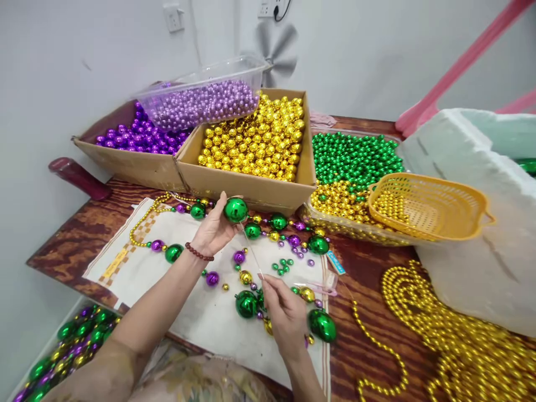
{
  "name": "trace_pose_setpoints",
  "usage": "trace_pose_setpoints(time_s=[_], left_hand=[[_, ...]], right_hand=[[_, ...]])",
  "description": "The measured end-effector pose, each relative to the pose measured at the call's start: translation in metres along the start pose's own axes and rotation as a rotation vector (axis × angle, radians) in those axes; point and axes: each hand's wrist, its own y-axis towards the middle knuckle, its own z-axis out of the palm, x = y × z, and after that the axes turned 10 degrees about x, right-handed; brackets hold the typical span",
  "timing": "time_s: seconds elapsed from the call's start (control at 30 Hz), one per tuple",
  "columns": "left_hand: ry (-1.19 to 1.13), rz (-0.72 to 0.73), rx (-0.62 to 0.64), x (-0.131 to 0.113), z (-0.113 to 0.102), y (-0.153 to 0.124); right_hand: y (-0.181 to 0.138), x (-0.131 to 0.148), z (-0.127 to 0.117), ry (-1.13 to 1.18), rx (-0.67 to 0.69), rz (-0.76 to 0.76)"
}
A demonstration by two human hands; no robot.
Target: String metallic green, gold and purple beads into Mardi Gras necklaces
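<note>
A large shiny green bead is pinched in the fingers of my left hand, raised over the white cloth. From that bead a thin pale string or needle slants down to my right hand, whose thumb and fingertips are closed on its lower end. Around my hands lies a beaded strand with green, purple and gold balls, including a big green bead left of my right hand and another green bead to its right. Several small loose green beads rest on the cloth between the strands.
Cardboard boxes of purple beads and gold beads line the back, with a clear tub across them. Rightward stand green beads, a yellow basket, a white foam box and gold bead chains. A fan spins behind.
</note>
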Motion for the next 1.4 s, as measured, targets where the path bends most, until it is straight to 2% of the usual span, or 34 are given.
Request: trace_pose_setpoints(time_s=[0.33,0.57,0.8,1.1,1.4], left_hand=[[0.023,0.051,-0.014,0.0,-0.006,0.002],[0.147,0.139,0.084,0.003,-0.005,-0.007],[0.28,0.205,0.16,0.009,0.004,-0.019],[0.287,0.289,0.121,0.016,0.003,-0.028],[0.313,0.324,0.079,0.017,-0.002,-0.03]], right_hand=[[-0.001,-0.01,0.012,0.058,0.001,0.063],[-0.002,-0.014,0.02,0.078,0.039,0.112],[0.003,-0.012,0.029,0.088,0.049,0.087],[0.008,-0.012,0.041,0.09,0.034,0.034],[0.012,0.004,0.034,-0.008,0.082,0.011]])
